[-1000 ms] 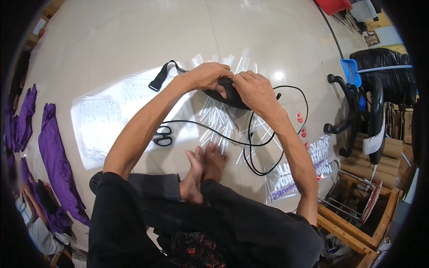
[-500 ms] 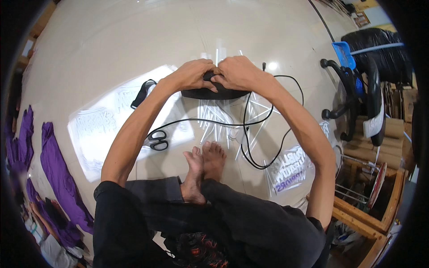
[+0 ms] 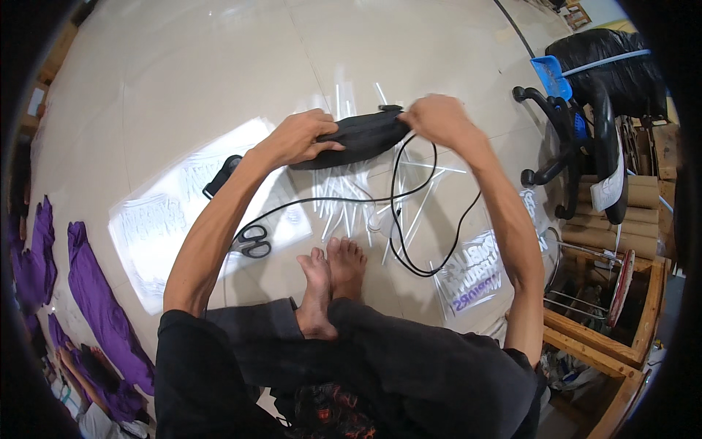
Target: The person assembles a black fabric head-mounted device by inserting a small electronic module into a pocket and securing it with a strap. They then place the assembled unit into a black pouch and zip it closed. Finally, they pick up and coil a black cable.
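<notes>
**What the view keeps back**

The left hand (image 3: 298,139) covers the near end of the black pouch (image 3: 358,135), so its shape under the palm cannot be told. The right hand (image 3: 437,117) closes over the pouch's far end, and what its fingertips pinch is hidden. The cable (image 3: 409,219) vanishes under that hand. Left of the left hand, the strap (image 3: 221,174) is partly behind the forearm. Purple cloth (image 3: 99,300), far left, is cut by the dark rim. The lettering on the clear sheets (image 3: 475,282) is too warped to read.
</notes>
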`<state>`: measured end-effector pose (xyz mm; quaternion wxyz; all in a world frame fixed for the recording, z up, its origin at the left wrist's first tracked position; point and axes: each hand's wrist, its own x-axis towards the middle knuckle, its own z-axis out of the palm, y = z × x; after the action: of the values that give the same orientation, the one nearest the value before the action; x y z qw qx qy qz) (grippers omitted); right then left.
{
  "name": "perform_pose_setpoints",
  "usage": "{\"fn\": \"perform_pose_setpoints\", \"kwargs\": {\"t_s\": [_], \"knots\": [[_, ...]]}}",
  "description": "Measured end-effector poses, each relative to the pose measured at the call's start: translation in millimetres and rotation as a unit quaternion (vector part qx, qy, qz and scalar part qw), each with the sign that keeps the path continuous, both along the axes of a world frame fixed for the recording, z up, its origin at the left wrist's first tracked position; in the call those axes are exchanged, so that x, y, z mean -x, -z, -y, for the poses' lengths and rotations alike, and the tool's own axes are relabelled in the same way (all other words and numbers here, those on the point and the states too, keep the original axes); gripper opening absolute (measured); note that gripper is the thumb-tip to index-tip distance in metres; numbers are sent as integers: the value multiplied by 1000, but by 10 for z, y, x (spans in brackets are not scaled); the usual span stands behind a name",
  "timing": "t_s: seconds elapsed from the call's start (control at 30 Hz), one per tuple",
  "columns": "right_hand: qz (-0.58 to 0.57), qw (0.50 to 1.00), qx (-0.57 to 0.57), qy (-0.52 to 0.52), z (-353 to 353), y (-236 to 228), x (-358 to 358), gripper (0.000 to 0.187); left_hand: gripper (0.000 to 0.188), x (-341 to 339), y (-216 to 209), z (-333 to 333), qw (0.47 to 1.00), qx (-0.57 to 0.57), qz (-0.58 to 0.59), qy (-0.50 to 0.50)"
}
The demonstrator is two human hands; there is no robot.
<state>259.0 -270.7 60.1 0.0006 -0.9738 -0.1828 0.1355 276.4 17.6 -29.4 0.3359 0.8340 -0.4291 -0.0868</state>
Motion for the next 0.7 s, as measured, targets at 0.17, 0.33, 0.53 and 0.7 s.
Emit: {"fn": "perform_pose_setpoints", "kwargs": {"t_s": [0.17, 0.33, 0.53, 0.7], "knots": [[-36, 997, -53, 51, -138, -395, 259, 45, 45, -8, -94, -135, 998, -60, 3, -9], [64, 921, -317, 218, 290, -175, 270, 42, 59, 64, -145, -59, 994, -78, 39, -61], [87, 893, -388, 212, 452, 296, 380, 33, 62, 142, -79, -118, 988, -33, 24, -146], [168, 919, -335, 119, 355, 355, 281, 36, 54, 135, -171, 28, 984, -68, 2, -166]]}}
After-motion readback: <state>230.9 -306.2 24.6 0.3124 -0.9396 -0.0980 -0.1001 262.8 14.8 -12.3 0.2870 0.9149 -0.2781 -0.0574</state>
